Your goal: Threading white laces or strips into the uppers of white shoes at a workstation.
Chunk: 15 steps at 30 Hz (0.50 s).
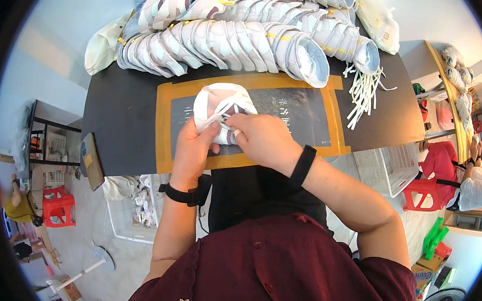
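A white and pale pink shoe upper (214, 99) is held above the table, close to my body. My left hand (193, 145) grips its left and near side, the thumb on top. From the right, my right hand (266, 140) reaches over it with thumb and fingers pinched at the white shoelace (231, 107) across the upper's middle. The fingertips partly hide the exact spot of the pinch. Beyond my hands, long rows of nested shoe uppers (219, 47) lie across the table. A bundle of loose white laces (364, 97) hangs beside them at the right.
Yellow tape frames a dark sheet (303, 118) on the black table (116, 121). White baskets (386, 167) stand below on both sides. A phone-like slab (92, 160) sits at the left table edge. Red stools (423, 193) and other people are farther off.
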Tool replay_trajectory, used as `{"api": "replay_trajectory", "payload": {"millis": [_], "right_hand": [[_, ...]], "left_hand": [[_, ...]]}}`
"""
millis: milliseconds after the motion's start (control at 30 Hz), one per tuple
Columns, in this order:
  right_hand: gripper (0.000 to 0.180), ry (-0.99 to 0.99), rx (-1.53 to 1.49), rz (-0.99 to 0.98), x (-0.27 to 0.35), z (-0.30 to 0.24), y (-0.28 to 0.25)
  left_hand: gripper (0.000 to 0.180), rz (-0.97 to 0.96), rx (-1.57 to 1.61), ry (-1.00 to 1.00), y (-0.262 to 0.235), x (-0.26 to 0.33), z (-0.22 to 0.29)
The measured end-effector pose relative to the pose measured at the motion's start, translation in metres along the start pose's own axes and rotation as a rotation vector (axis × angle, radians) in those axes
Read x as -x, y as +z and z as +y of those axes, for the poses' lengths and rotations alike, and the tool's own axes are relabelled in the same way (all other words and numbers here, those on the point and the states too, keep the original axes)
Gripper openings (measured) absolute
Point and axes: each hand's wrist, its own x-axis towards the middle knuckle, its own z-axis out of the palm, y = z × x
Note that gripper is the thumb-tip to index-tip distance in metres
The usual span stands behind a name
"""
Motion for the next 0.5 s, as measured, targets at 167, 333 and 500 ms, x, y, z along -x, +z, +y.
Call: {"api": "replay_trajectory", "payload": {"millis": [167, 333, 500], "right_hand": [[0.019, 0.047, 0.059, -0.045, -0.009, -0.003, 0.005], [0.013, 0.052, 0.080, -0.021, -0.017, -0.007, 0.009], [0.016, 0.051, 0.144, -0.078, -0.018, -0.010, 0.006]], "left_hand": [[0.022, -0.011, -0.003, 0.000, 0.003, 0.000, 0.002], [0.021, -0.006, -0.156, -0.008, 0.009, 0.000, 0.005], [0.020, 0.027, -0.164, -0.006, 0.010, -0.001, 0.006]]}}
